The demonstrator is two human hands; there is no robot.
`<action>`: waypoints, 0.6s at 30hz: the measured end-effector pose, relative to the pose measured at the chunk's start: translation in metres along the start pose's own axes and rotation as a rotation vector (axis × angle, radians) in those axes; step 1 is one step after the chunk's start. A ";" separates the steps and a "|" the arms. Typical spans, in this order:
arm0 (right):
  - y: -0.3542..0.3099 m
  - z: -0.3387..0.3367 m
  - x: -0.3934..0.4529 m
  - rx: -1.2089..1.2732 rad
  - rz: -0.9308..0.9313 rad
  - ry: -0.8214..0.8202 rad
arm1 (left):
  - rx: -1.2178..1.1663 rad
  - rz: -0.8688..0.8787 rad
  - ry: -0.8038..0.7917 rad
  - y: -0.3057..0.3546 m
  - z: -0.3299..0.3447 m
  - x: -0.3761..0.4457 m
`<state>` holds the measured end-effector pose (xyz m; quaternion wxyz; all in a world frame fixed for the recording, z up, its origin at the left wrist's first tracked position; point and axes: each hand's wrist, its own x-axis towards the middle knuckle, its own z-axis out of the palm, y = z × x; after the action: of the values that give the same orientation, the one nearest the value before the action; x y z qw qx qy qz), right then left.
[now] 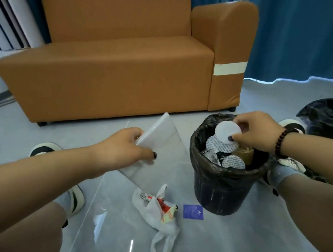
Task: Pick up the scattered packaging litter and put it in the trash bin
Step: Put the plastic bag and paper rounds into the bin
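At the right of centre, the right hand [258,130] pinches a round white seal disc [228,130] between thumb and fingers and holds it directly over the mouth of the black-lined trash bin [215,184], which already contains similar printed foil discs and a brown paper scrap. Left of centre, the left hand [122,149] grips a clear plastic packaging sleeve [163,146] by its upper white edge; the sleeve hangs down toward the grey floor, and whether its lower end touches the tiles is hard to tell because the film is nearly see-through. Still on the floor in the lower middle of the frame lie a crumpled white plastic bag [157,219] with red and yellow wrappers spilling from it, and just to its right a small blue sachet [192,212], close beside the base of the bin. All of this litter looks very light and of no fragility. The disc is thin and fairly stiff, so an edge pinch suits it. The sleeve is floppy and slick and probably needs folding or bunching to go through the bin's mouth. The bag is soft and best gathered at its middle or by the handle loop so the wrappers stay inside. The sachet lies flat and may need a fingernail under one edge.
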<state>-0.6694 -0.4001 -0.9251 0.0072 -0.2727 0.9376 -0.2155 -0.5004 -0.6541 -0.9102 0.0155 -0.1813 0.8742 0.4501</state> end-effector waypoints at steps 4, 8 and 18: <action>-0.012 0.006 0.004 -0.126 -0.193 -0.054 | -0.076 0.035 -0.015 0.007 -0.005 -0.004; -0.048 -0.003 0.000 0.346 -0.188 0.082 | -0.181 0.074 -0.050 0.010 -0.002 -0.009; -0.093 -0.006 -0.013 0.971 -0.069 -0.211 | -0.456 0.044 0.006 0.004 -0.004 0.003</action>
<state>-0.6118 -0.4616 -0.8834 0.2212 -0.2892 0.7134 -0.5987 -0.5036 -0.6564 -0.9053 -0.0381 -0.1622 0.7538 0.6357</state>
